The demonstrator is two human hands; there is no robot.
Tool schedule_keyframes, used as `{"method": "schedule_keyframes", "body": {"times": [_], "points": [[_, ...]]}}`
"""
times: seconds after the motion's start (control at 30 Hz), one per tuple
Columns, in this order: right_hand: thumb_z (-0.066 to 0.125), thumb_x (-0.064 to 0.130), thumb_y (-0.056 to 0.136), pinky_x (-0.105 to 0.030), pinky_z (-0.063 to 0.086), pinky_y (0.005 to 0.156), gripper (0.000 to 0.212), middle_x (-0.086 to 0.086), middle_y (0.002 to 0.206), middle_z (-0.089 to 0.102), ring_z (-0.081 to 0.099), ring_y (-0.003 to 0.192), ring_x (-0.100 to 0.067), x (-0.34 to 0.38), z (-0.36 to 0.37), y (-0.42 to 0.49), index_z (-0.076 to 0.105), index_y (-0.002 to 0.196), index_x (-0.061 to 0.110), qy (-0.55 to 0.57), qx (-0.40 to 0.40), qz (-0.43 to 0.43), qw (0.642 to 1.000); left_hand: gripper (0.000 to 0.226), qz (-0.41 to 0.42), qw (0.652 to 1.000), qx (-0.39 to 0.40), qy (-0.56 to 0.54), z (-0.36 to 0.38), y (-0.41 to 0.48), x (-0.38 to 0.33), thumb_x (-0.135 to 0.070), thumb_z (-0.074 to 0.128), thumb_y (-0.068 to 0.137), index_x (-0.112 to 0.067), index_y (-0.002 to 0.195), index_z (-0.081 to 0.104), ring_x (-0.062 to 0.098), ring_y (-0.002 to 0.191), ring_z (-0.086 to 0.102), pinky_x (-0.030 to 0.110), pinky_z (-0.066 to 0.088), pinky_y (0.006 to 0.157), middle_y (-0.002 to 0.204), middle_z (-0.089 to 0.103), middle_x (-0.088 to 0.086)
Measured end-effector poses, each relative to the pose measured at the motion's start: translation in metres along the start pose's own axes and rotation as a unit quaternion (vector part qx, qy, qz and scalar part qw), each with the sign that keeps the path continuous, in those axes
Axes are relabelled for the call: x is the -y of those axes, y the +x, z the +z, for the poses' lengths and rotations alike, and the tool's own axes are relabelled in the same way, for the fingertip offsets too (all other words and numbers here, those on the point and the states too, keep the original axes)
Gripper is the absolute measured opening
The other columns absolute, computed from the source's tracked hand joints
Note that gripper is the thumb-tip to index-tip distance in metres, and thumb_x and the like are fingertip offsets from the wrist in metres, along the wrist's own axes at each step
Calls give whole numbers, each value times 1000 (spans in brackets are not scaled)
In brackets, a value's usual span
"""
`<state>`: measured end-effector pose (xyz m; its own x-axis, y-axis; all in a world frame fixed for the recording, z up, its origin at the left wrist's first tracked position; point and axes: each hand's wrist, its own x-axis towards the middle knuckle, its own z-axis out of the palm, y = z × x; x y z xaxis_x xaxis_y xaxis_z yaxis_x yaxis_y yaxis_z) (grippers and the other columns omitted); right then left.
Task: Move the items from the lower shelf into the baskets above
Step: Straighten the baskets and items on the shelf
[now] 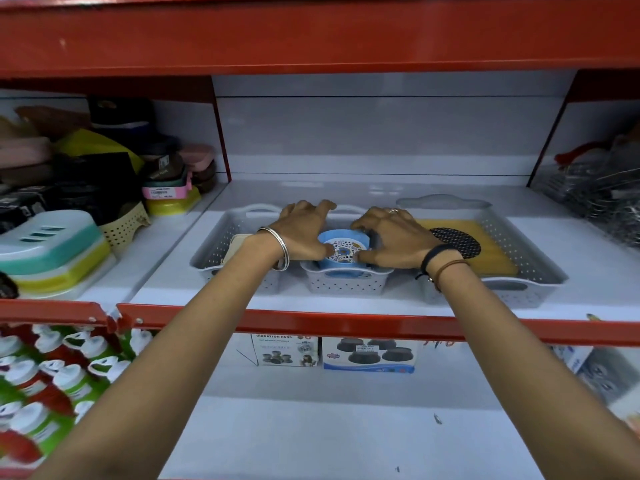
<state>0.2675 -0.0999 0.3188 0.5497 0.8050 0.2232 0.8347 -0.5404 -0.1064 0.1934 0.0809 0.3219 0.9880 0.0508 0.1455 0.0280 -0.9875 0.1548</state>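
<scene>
Centre of frame: left hand (304, 233) and right hand (391, 237) both grasp a blue round container (343, 249), lowering it into the middle basket (346, 280); boxes (325, 351) on the lower shelf (311, 427) remain, so the task seems partly done

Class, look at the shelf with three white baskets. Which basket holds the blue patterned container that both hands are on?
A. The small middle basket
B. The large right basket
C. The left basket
A: the blue container sits in the small middle basket, with the left hand and right hand on either side of it.
</scene>
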Motion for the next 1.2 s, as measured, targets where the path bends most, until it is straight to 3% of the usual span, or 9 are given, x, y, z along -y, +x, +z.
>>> {"method": "schedule_keyframes", "body": {"times": [0.1, 0.23, 0.43, 0.57, 0.73, 0.83, 1.0, 1.1, 1.2], "points": [[65, 60, 71, -37, 36, 105, 72, -2, 133, 55, 51, 118, -24, 0, 5, 5, 43, 131, 26, 21, 64, 22, 998, 103, -12, 997, 70, 17, 6, 2, 4, -54, 64, 61, -24, 145, 13, 30, 127, 41, 41, 29, 109, 133, 55, 9], [69, 56, 69, -39, 47, 97, 78, -6, 129, 60, 57, 111, -27, -1, 4, 8, 40, 131, 20, 66, 95, 57, 992, 105, -20, 998, 67, 8, 11, 6, 4, -51, 70, 66, -20, 146, 10, 29, 129, 40, 41, 25, 112, 136, 53, 9], [70, 56, 68, -35, 45, 97, 77, -5, 128, 60, 54, 113, -27, -5, 2, 8, 42, 130, 19, 58, 94, 64, 992, 107, -15, 998, 68, 6, 12, 9, 2, -53, 69, 67, -17, 147, 8, 29, 131, 39, 43, 22, 116, 137, 54, 6], [65, 63, 69, -36, 30, 111, 93, -3, 148, 41, 38, 133, -26, -5, -2, 7, 30, 142, 18, 64, 94, 63, 991, 109, -32, 997, 70, -23, -1, 2, 3, -57, 70, 66, -22, 147, 6, 31, 135, 34, 41, 30, 113, 147, 41, 10], [66, 48, 78, -35, 33, 111, 74, -3, 146, 44, 42, 132, -22, 14, -18, 15, 37, 138, 17, 154, 1, 18, 988, 80, -61, 994, 28, -87, -48, -22, 42, -29, 62, 85, -17, 148, 14, 28, 136, 35, 31, 30, 109, 152, 33, 10], [64, 44, 80, -26, 34, 102, 63, -1, 142, 48, 46, 128, -19, 52, -19, 35, 43, 134, 19, 188, 4, -25, 982, 82, -117, 987, 103, -49, -64, -42, 85, -33, 66, 82, -22, 146, 16, 27, 135, 37, 33, 29, 111, 153, 32, 4], [68, 45, 75, -38, 37, 108, 72, -3, 143, 47, 46, 128, -25, 107, 6, 81, 40, 136, 21, 116, 90, -40, 988, 95, -105, 974, 200, -13, -47, -56, 120, -40, 73, 72, -25, 146, 15, 21, 133, 40, 34, 29, 114, 151, 37, -2], [73, 49, 63, -31, 41, 89, 81, -5, 136, 53, 51, 111, -25, 117, 27, 98, 40, 133, 24, 51, 153, 3, 987, 93, -58, 981, 185, 24, -35, -53, 130, -45, 71, 70, -24, 145, 20, 22, 134, 40, 42, 19, 117, 148, 41, 0], [75, 40, 63, -29, 38, 75, 68, -5, 118, 60, 51, 95, -22, 119, 34, 99, 48, 123, 24, 65, 151, 8, 986, 94, -39, 984, 171, 42, -31, -51, 136, -50, 68, 70, -27, 145, 17, 22, 137, 36, 50, 3, 119, 145, 45, -2]]}}
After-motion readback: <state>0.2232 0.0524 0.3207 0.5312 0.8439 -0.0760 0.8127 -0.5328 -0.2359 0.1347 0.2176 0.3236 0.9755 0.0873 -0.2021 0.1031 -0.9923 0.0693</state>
